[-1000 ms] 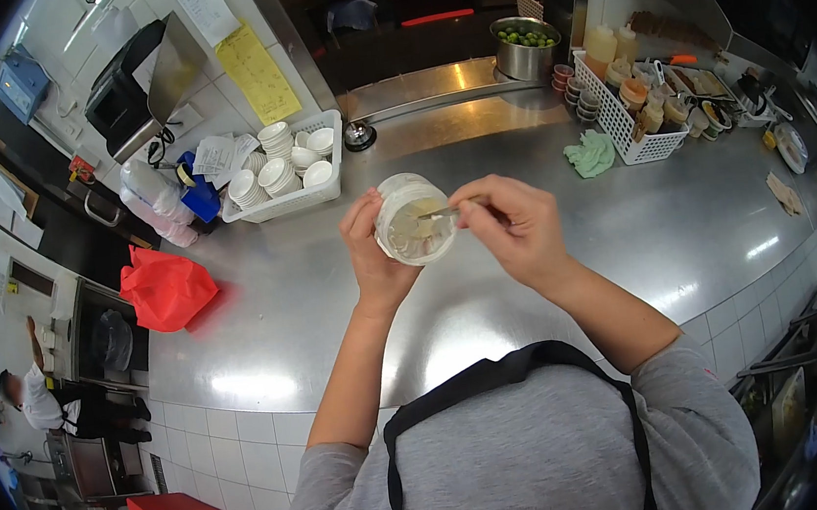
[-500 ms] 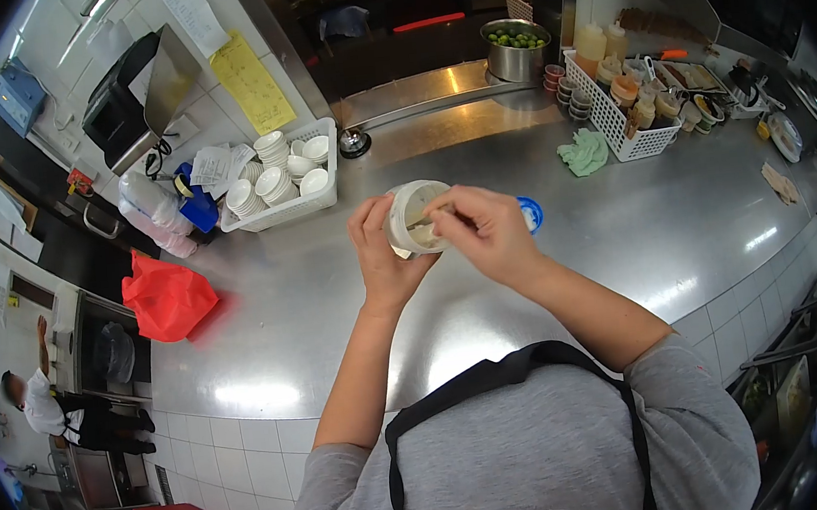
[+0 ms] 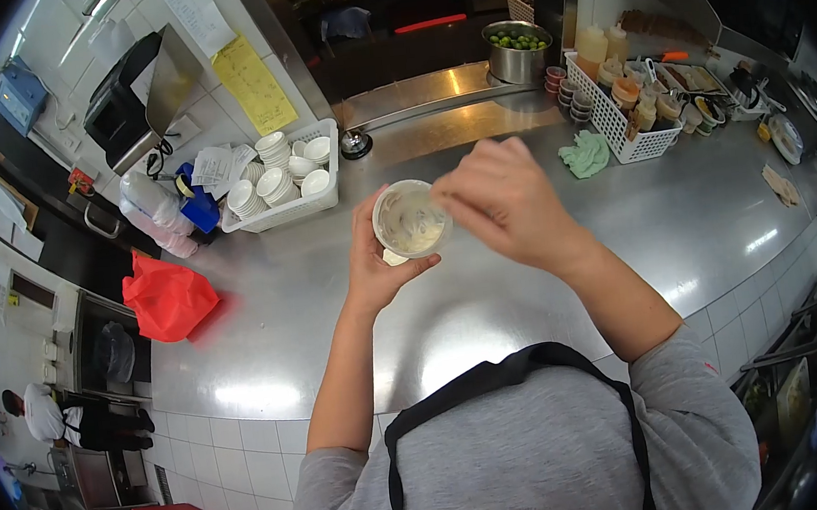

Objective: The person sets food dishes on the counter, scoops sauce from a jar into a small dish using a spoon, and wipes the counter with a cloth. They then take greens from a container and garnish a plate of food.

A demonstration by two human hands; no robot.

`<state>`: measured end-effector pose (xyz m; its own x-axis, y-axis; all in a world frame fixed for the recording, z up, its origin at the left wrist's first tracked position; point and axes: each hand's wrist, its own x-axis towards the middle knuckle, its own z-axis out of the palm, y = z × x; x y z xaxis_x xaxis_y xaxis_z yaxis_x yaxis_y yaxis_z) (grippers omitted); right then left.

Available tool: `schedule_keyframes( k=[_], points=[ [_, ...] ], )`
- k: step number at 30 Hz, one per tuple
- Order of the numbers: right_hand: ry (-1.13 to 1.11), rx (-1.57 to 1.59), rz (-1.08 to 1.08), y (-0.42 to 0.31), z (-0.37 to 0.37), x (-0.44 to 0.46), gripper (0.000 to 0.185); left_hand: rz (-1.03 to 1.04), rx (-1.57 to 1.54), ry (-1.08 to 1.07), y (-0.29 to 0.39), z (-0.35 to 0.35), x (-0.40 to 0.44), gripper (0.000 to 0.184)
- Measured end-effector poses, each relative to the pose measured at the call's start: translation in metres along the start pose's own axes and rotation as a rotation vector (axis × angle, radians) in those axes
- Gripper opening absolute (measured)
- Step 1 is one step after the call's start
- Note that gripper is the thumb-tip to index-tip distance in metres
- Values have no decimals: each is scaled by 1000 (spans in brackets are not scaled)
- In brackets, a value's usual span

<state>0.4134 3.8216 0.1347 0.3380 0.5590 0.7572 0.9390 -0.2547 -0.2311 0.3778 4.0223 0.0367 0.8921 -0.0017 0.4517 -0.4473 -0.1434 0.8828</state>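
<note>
My left hand [image 3: 370,264] is wrapped round a round white plastic tub [image 3: 384,223], tilted so that its mouth faces me. Creamy white residue [image 3: 415,223] coats the tub's inner wall and bottom. At the tub's right rim is my right hand [image 3: 502,202], raised and smeared by motion, with thumb and fingers pinched together. Whatever sits in that pinch is too blurred to name. Below the tub, beside my left thumb, a small white patch [image 3: 393,256] shows.
Under both hands lies a steel counter [image 3: 280,351]. A white basket [image 3: 298,210] of small cups and a red bag [image 3: 169,296] stand left. Rightward are a green cloth [image 3: 584,154], a basket [image 3: 649,144] of sauce bottles and a pot [image 3: 517,66] of green fruit. A person [image 3: 48,413] stands far left.
My right hand has come up and out of the tub's mouth, where it held a thin utensil. The tub has turned more toward me. The blue lid is now hidden behind my right hand.
</note>
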Motion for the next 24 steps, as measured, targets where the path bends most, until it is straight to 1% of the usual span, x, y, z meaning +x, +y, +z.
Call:
schedule_keyframes(
  k=[1,2,4,6,8,10,11,12,14,15,16,17,18,19,21,22,24],
  points=[
    [46,-59,64,1,-2,1,4,31,38,15,1,2,0,96],
    [43,-57,68,2,0,0,4,58,77,27,3,4,-1,95],
    [-27,165,-152,4,7,0,4,70,112,34,7,3,1,95],
    [-56,158,-139,4,-4,-1,6,90,145,48,7,0,3,95],
    [-93,155,-125,5,-7,1,9,135,323,43,2,-4,1,96],
    [25,150,-4,11,-5,5,10,126,349,69,3,-2,-1,96],
    [-42,184,-59,9,-5,5,10,123,376,94,3,0,0,95],
    [-39,182,-62,7,-4,2,10,127,377,94,4,1,1,95],
    [23,328,50,5,0,-5,8,198,467,203,5,2,0,92],
    [128,354,186,7,0,-7,8,198,466,208,7,3,-1,92],
    [125,354,185,7,1,-8,8,191,541,244,10,6,-3,92],
    [192,364,296,8,3,-9,8,183,617,278,12,8,-4,91],
    [260,373,406,8,4,-9,7,184,617,279,13,10,-4,91],
    [261,373,407,6,5,-8,7,208,651,286,13,13,-3,89],
    [284,397,289,0,5,-3,7,230,683,289,11,15,-5,88],
    [286,396,289,-2,2,-2,7,241,688,272,9,14,-4,88],
    [88,404,96,-5,-7,-3,7,254,694,260,7,12,-4,88]
  ],
)
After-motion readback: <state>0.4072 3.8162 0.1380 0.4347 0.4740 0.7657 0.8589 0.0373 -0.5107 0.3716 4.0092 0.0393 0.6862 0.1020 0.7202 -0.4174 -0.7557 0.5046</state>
